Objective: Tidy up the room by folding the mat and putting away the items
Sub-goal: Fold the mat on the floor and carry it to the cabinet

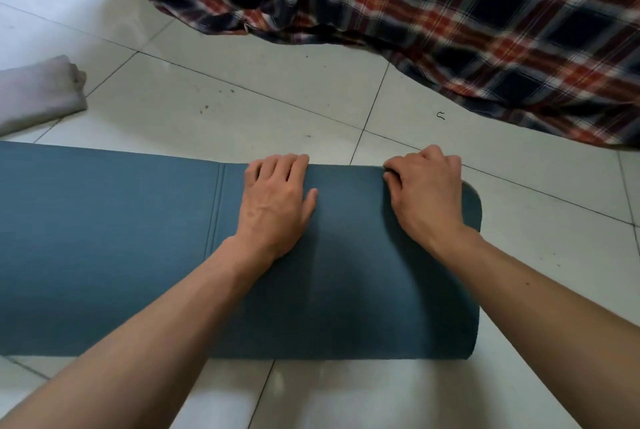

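A teal-blue mat (104,238) lies across the white tiled floor, running from the left edge to a rounded end at the right. My left hand (277,203) lies on the mat's far edge, fingers curled over it and thumb on top. My right hand (427,189) grips the far edge near the rounded right end, fingers curled over the rim. Both forearms reach in from the bottom of the view.
A dark plaid blanket (450,12) in red, white and navy hangs down to the floor at the top and right. A folded grey cloth (38,96) lies on the tiles at the far left. Bare floor (259,99) separates the mat from the blanket.
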A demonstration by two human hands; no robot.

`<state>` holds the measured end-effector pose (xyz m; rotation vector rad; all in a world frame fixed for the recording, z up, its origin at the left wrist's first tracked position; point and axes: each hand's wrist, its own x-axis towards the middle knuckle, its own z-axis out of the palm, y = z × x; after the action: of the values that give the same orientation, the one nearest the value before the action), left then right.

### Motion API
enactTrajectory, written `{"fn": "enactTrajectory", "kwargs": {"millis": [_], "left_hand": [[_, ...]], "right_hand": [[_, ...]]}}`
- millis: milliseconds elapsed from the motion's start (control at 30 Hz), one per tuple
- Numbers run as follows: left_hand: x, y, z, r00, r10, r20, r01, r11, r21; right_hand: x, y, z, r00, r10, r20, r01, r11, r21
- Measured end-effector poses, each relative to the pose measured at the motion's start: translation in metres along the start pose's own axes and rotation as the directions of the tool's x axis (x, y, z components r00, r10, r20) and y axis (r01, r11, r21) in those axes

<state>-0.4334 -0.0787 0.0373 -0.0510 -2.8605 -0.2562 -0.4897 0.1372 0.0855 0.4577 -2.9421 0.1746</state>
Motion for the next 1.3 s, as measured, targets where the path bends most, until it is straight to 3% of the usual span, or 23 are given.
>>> {"fn": "enactTrajectory", "kwargs": {"millis": [267,400,567,733,1000,1300], "left_hand": [[-0.031,-0.003,0.016,0.955,-0.185,0.233,0.173,0.982,0.071],[-0.053,-0.01,0.032,0.896,-0.243,0.371,0.221,0.97,0.101],[-0.062,-0.016,0.049,0.837,-0.261,0.48,0.235,0.965,0.115],[-0.071,-0.024,0.065,0.829,-0.228,0.511,0.225,0.972,0.069],[-0.081,-0.021,0.05,0.841,-0.213,0.498,0.202,0.976,0.078],[-0.127,-0.01,0.036,0.876,-0.215,0.432,0.192,0.977,0.097]], "right_hand": [[0.014,0.003,0.039,0.998,-0.01,0.06,0.006,0.997,0.077],[-0.004,-0.005,0.057,0.957,-0.071,0.282,0.047,0.995,0.093],[-0.036,-0.016,0.079,0.89,-0.128,0.437,0.069,0.986,0.149],[-0.06,-0.019,0.109,0.831,-0.132,0.54,0.106,0.991,0.08],[-0.066,-0.024,0.103,0.864,-0.137,0.484,0.077,0.987,0.142],[-0.118,-0.047,0.098,0.851,-0.256,0.458,0.202,0.966,0.163]]}}
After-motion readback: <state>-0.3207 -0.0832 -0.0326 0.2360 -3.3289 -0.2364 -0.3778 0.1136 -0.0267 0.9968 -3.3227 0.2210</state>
